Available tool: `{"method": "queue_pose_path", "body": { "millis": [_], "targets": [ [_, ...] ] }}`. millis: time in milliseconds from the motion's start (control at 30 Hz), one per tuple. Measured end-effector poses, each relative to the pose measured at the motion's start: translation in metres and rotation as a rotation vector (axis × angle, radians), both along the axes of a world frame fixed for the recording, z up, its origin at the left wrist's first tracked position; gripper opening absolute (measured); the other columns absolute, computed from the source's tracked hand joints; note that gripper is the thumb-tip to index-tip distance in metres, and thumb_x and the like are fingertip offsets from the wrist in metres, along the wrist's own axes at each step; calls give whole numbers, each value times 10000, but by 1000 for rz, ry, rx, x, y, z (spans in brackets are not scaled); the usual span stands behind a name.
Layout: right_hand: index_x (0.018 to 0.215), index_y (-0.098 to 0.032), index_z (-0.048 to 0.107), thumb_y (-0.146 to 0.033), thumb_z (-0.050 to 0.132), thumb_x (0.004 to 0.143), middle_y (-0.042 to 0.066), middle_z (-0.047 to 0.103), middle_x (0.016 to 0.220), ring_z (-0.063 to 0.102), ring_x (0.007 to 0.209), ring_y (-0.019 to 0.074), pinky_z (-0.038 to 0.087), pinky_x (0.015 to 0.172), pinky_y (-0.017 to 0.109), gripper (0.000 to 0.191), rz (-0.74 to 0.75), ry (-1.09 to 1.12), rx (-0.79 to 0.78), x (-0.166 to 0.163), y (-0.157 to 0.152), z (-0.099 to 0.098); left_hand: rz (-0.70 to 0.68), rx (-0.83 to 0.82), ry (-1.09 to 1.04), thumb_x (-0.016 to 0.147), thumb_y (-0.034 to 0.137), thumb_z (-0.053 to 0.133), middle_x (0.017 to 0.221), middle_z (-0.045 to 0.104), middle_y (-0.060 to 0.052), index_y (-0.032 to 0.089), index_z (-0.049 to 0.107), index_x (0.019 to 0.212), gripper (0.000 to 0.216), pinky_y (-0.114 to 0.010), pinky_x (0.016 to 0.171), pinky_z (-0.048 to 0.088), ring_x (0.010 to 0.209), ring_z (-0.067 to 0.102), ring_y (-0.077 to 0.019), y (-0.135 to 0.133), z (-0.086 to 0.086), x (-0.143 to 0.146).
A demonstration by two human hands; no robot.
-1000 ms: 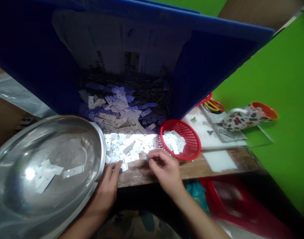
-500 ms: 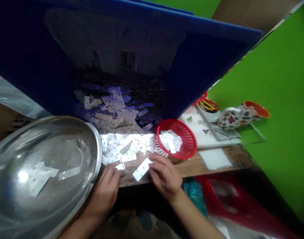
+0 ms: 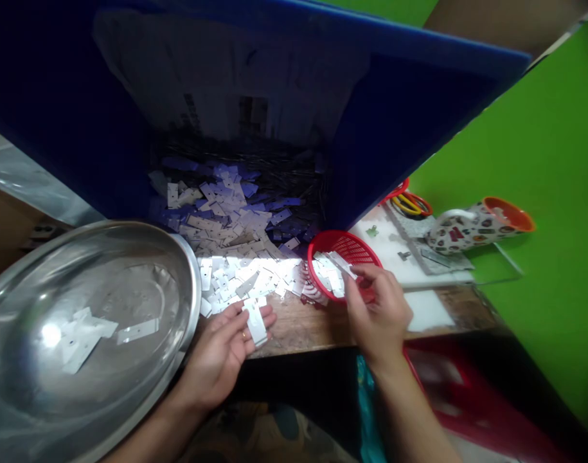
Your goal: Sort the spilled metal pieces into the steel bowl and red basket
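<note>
My left hand lies palm up at the table's front edge, with a white rectangular strip resting on its fingers. My right hand is over the front of the small red basket, fingers pinched on a small white piece. The basket holds several small white pieces. A heap of white plastic pieces spreads on the wooden table between my hands and runs back into the blue bin.
A big blue bin lies on its side behind the heap. A large steel bowl with a few white strips sits at the left. On the right are a white board, scissors and a patterned mug. A red stool stands below.
My right hand left the white strip and moved right to the red basket. My left hand turned palm up and now carries the strip.
</note>
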State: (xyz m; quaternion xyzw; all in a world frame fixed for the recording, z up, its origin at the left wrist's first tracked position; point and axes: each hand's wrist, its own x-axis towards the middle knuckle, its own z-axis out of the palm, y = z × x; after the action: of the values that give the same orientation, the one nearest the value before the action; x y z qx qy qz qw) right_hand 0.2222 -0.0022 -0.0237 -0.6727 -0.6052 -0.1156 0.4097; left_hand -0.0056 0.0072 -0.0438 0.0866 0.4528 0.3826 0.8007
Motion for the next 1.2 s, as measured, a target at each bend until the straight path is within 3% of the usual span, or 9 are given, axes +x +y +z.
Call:
{"method": "queue_pose_path", "body": {
  "millis": [67,167,300,567,667,800,867,967,1200],
  "targets": [
    [943,-185,615,-195,592,861,66,668,880,621,787,195,490,730,329,87,103,38,-47,-11,-5,-2,29,-26,-45,871,171,551,1161,662,-217,127,518,1042,179,-483,980,465,1117,619,-312,1,0,0],
    [922,-187,602,-207,584,877,58,654,831,612,782,197,490,737,337,53,371,108,-263,-46,-18,-11,38,-28,-110,898,222,502,1223,636,-208,98,535,1176,307,-482,1012,444,1189,570,-306,3,1,1],
    [1052,-165,580,-296,626,854,101,649,950,614,884,248,521,758,369,242,522,162,-465,-82,-28,-22,60,-30,-175,916,231,459,1256,621,-189,104,539,1208,328,-455,1007,455,1223,543,-284,5,2,2],
    [1108,-145,615,-170,491,882,123,676,948,644,880,237,550,781,364,259,540,218,-458,-84,-28,-29,72,46,-208,918,262,475,1262,625,-140,180,535,1228,327,-436,1020,439,1208,558,-260,-3,-2,2],
    [998,-171,673,-184,492,875,102,707,881,665,806,214,555,744,348,219,475,493,-469,-82,-24,-32,52,110,-213,918,263,474,1270,620,-132,177,542,1240,341,-452,1056,401,1233,533,-262,-6,-3,2],
    [902,-158,700,-362,623,827,20,665,583,619,510,144,535,522,261,231,372,1172,-686,-76,-16,-33,50,140,-200,910,247,484,1288,609,-110,188,531,1275,372,-474,1075,381,1263,501,-259,-6,-2,0],
    [880,-136,706,-419,698,760,9,651,532,603,457,125,526,497,238,308,346,1404,-754,-73,-12,-31,64,133,-198,910,239,483,1315,590,-108,190,526,1282,378,-483,1075,385,1275,488,-263,-5,-2,0],
    [867,-122,717,-426,763,692,27,675,551,621,470,118,532,512,219,353,345,1556,-771,-70,-10,-28,72,124,-205,918,236,467,1341,570,-109,185,519,1285,374,-485,1079,383,1290,472,-265,-4,-1,0],
    [901,-113,735,-412,763,710,44,693,588,641,493,114,548,538,211,356,362,1656,-772,-66,-10,-28,54,123,-211,929,242,446,1352,560,-124,165,508,1286,370,-442,1076,392,1291,472,-255,-3,0,0]
  ]
}}
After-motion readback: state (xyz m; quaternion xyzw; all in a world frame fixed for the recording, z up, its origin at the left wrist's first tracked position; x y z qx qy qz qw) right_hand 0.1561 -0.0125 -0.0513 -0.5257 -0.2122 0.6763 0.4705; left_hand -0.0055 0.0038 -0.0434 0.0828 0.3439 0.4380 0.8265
